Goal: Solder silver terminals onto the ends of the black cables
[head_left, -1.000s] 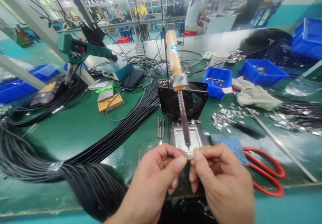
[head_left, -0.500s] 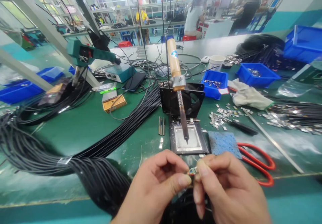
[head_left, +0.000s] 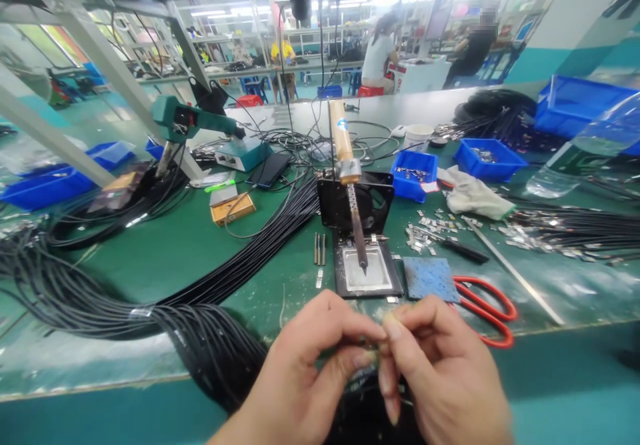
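Left hand (head_left: pixel 303 361), right hand (head_left: pixel 445 365), lower centre: fingertips pinching a small piece, mostly hidden, stage untellable. Loose connectors (head_left: pixel 417 237), right of centre: apparently unfitted.

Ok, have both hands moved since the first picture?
Yes: the left hand and right hand have drawn back toward the camera, away from the tip of the soldering iron, which they were close to then.

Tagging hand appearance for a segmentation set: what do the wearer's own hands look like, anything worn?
Left hand and right hand: both bare, ungloved. No rings, bracelets or markings visible; no sleeves or cuffs in view.
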Motion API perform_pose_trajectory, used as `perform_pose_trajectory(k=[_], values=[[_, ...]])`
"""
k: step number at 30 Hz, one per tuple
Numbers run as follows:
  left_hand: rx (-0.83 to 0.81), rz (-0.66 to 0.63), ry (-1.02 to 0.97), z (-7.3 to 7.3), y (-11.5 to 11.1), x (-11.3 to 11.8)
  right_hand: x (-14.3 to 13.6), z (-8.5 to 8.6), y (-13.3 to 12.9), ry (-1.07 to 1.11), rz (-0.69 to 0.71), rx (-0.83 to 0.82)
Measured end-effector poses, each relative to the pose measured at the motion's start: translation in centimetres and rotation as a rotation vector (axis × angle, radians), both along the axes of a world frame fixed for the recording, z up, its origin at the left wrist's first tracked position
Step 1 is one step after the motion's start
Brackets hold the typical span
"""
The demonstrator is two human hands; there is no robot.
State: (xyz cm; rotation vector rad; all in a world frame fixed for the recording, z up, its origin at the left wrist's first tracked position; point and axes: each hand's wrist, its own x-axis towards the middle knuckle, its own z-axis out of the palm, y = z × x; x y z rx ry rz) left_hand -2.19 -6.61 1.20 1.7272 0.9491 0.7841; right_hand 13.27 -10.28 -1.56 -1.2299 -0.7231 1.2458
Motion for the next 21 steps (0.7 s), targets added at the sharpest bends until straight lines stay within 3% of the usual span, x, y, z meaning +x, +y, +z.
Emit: perform_pose_trajectory(k=[8, 12, 15, 21], values=[[0.004, -0.004, -0.021, -0.6, 0.0, 0.1, 0.2, -0.3, 0.1, 0.028, 0.018, -0.019], [-0.074, 0.181, 0.012, -1.4, 0.1, 0.6, 0.1, -0.7, 0.6, 0.047, -0.02, 0.0], [-0.033, 0.318, 0.126, -1.6, 0.5, 1.0, 0.0, -1.0, 1.0, 0.035, -0.046, 0.004], [-0.184, 0.379, 0.153, -1.3, 1.6, 2.1, -0.2, -0.8, 2.0, 0.049, -0.103, -0.005]])
